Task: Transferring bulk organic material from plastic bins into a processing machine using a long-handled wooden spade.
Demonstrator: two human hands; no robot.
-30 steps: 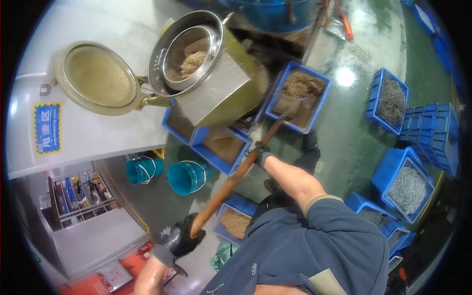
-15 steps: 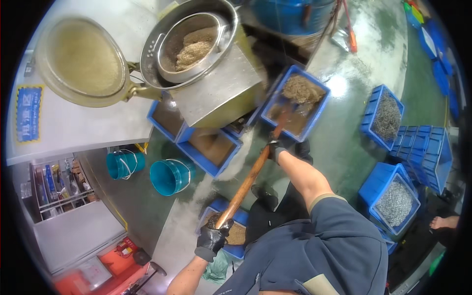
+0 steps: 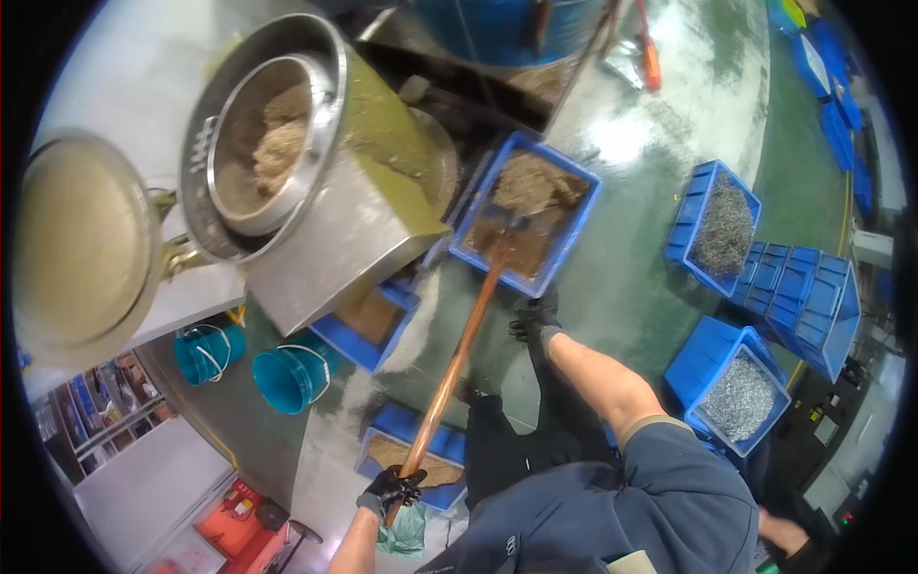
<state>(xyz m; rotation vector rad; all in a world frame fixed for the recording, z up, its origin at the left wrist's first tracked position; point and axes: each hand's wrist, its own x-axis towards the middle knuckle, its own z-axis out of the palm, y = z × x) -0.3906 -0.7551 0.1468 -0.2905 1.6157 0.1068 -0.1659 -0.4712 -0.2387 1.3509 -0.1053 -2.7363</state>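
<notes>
Two hands matter: left hand (image 3: pixel 390 490) fingers clamped on the shovel handle (image 3: pixel 455 359), right hand (image 3: pixel 535 321) off it, fingers apart; regrip, then dig the crate (image 3: pixel 524 212) at twelve o'clock.

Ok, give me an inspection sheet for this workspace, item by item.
Surface: glossy green floor, wet-looking sheen.
Job's things: long wooden-handled shovel, blade in a blue crate of brown granular material; open metal drum machine holds similar material.
Clutter: two teal buckets; blue crates of grey metal parts; stacked blue crates.
Grips: left hand, gloved, shut on the handle end; right hand, gloved, off the handle, whether open or closed unclear.
Cables: nothing seen.
Surroundings: red equipment lower left.
</notes>
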